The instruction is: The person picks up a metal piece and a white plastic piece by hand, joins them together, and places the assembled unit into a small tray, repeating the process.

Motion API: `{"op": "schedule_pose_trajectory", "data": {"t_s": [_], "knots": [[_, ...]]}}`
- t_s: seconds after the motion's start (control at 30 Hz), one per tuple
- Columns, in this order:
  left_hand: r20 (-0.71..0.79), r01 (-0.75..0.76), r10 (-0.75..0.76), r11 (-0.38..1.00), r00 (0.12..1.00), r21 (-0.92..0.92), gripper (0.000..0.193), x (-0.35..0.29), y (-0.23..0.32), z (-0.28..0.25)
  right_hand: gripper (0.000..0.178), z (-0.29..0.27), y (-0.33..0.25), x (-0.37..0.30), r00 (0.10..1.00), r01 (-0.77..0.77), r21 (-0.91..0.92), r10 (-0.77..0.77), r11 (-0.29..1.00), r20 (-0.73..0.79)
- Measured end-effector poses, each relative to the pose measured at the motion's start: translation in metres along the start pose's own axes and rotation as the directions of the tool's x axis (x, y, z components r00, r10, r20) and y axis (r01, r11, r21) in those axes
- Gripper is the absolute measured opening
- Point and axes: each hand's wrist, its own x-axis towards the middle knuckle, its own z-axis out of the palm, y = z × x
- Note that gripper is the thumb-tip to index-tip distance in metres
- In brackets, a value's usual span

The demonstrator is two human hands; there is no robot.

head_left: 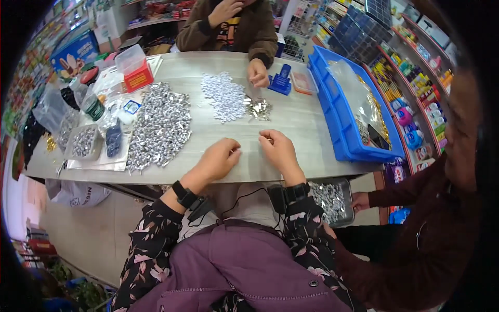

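Note:
Both hands rest above the near edge of the pale wooden table [244,164], a short gap apart. My left hand [218,159] has its fingers curled in, the tips facing the other hand; whatever they may hold is too small or hidden to make out. Likewise, my right hand [281,152] is closed with bent fingers, and its contents cannot be seen. Beyond them lie a heap of small white pieces [222,96] and, touching it on the right, a small pile of shiny metal pieces [259,108]. A large heap of small silvery parts [160,125] spreads left of my left hand.
Across the table a person's hand [257,74] hovers near a blue plastic tool [280,79]. At right stands a blue crate [332,112] holding a plastic bag. Someone beside me holds a metal tray [349,203] of silvery parts below the table edge. A red box [138,78] stands far left.

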Motion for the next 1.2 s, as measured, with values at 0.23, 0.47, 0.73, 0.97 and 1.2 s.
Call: {"op": "schedule_pose_trajectory", "data": {"t_s": [0.23, 0.47, 0.73, 0.97, 1.2], "knots": [[-0.163, 0.123, -0.093, 0.975, 0.982, 0.186, 0.020, 0.023, -0.042, -0.025, 0.022, 0.035, 0.004, 0.049, 0.999, 0.021, -0.178, -0.016, 0.984, 0.029], [-0.232, 0.213, -0.145, 0.930, 0.962, 0.300, 0.021, 0.055, -0.043, -0.015, 0.019, 0.034, 0.009, 0.061, 1.000, 0.024, -0.229, -0.026, 0.973, -0.005], [-0.274, 0.239, -0.144, 0.903, 0.951, 0.357, 0.016, 0.061, -0.042, -0.007, 0.014, 0.031, 0.025, 0.069, 0.987, 0.157, -0.065, -0.155, 0.985, 0.039], [-0.327, 0.208, -0.084, 0.908, 0.941, 0.363, 0.014, 0.063, -0.038, -0.007, 0.010, 0.033, 0.020, 0.073, 0.973, 0.226, -0.156, -0.216, 0.961, 0.083], [-0.013, 0.282, -0.429, 0.614, 0.903, -0.737, 0.016, 0.027, -0.033, -0.005, 0.009, 0.027, 0.022, 0.080, 0.920, 0.386, -0.133, -0.370, 0.913, 0.129]]}}
